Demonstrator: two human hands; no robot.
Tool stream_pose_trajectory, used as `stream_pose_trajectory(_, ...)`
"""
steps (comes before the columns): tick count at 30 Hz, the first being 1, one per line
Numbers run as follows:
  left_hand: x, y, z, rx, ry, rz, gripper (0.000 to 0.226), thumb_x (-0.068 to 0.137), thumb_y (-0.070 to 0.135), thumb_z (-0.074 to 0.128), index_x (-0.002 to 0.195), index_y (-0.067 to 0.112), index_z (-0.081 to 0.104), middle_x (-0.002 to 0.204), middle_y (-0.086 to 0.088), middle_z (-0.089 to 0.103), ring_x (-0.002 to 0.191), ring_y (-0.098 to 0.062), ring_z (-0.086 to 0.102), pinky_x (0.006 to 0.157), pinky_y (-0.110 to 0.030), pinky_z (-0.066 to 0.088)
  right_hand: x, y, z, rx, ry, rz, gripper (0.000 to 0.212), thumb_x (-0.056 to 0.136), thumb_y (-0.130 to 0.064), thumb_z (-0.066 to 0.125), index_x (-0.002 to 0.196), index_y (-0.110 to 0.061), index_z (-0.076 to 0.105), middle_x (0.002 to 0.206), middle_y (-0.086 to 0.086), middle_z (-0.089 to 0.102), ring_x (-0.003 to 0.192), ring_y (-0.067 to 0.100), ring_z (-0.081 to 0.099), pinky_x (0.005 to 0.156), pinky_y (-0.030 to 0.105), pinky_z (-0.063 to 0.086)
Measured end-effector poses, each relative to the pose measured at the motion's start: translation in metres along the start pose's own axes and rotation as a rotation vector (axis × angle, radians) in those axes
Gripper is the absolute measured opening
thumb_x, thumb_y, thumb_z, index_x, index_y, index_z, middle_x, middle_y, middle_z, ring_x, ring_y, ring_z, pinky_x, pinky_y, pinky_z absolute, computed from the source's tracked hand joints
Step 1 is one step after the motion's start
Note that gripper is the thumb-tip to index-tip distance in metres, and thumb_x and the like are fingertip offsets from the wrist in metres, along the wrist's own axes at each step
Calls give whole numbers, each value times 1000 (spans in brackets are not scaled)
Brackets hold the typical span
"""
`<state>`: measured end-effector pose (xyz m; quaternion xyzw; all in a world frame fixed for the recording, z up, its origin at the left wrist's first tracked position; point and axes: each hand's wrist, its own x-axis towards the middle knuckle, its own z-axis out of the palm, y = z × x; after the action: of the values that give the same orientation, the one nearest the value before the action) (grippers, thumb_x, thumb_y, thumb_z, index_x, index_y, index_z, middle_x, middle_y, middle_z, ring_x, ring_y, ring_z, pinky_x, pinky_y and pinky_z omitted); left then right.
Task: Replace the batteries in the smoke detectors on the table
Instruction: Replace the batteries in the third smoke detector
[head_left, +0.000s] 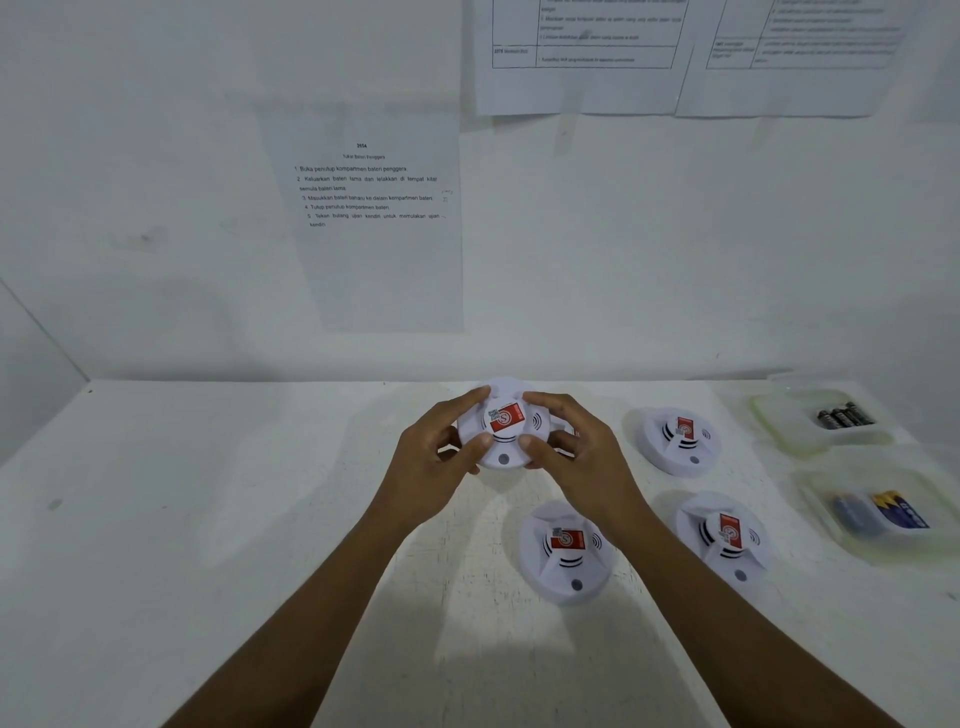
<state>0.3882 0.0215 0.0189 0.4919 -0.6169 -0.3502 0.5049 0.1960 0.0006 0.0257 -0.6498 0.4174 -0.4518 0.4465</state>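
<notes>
A round white smoke detector (505, 427) with a red label is held above the white table (208, 519), its face towards me. My left hand (441, 452) grips its left rim, and my right hand (571, 447) grips its right rim, thumbs on the front. Three more white detectors lie face up on the table: one (566, 553) just below my right wrist, one (678, 439) to the right, one (724, 538) at the near right.
Two clear plastic trays stand at the right edge: the far tray (779, 421) holds several dark batteries, the near tray (821, 514) holds blue and yellow batteries. Printed instruction sheets (374, 218) hang on the white wall behind the table.
</notes>
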Motion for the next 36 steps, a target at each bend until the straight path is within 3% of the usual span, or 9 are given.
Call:
stream_pose_trajectory(3, 0, 0, 0, -8, -6, 6, 50, 85, 29, 63, 134, 26, 50, 130, 1, 59, 106, -17, 65, 71, -26, 59, 0, 2, 0, -9, 1, -3, 40, 89, -16, 69, 127, -21, 58, 123, -4, 63, 100, 18, 68, 79, 35, 61)
stream_pose_trajectory(12, -2, -3, 0, 7, -3, -9, 53, 86, 29, 63, 136, 22, 50, 132, -1, 58, 106, -21, 65, 72, -26, 59, -1, 5, 2, -18, 6, 15, 42, 88, -19, 70, 128, -19, 58, 122, -3, 64, 101, 20, 69, 79, 38, 61)
stream_pose_trajectory(26, 2, -4, -1, 44, -11, -5, 54, 84, 32, 63, 136, 24, 49, 130, 9, 56, 109, -19, 64, 78, -28, 59, 3, 3, 1, -20, -9, 37, 42, 87, -20, 71, 126, -27, 56, 126, -1, 62, 100, 20, 69, 78, 35, 61)
stream_pose_trajectory(36, 4, -9, -5, 54, -1, 0, 54, 86, 26, 66, 137, 19, 50, 132, 6, 57, 110, -18, 63, 81, -30, 59, 4, -1, 3, -4, -33, 26, 43, 85, -16, 73, 122, -32, 56, 123, -2, 64, 98, 13, 70, 76, 30, 61)
